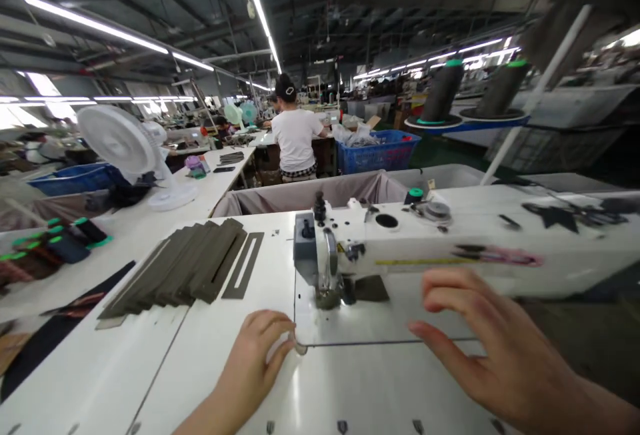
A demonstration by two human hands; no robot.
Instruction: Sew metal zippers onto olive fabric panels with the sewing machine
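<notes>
My left hand (257,351) rests on the white sewing table (370,381), its fingers bent and thumb slightly apart, beside the front left corner of the machine's bed; nothing shows in it. My right hand (493,345) hovers at the right, thumb and fingers spread, holding nothing. Between and beyond them stands a white sewing machine (420,248). A dark olive fabric piece (371,288) lies by its needle and presser foot (327,295). Left of the machine, a fanned stack of olive fabric strips (175,265) lies next to a single slotted piece (244,267).
A white fan (173,196) and several thread spools (65,241) stand at the left. Pink-handled snips (510,256) lie on the machine arm. Two large thread cones (445,91) sit on a rack. Behind are a fabric-lined bin (310,195), a blue basket (380,155) and a person (295,138).
</notes>
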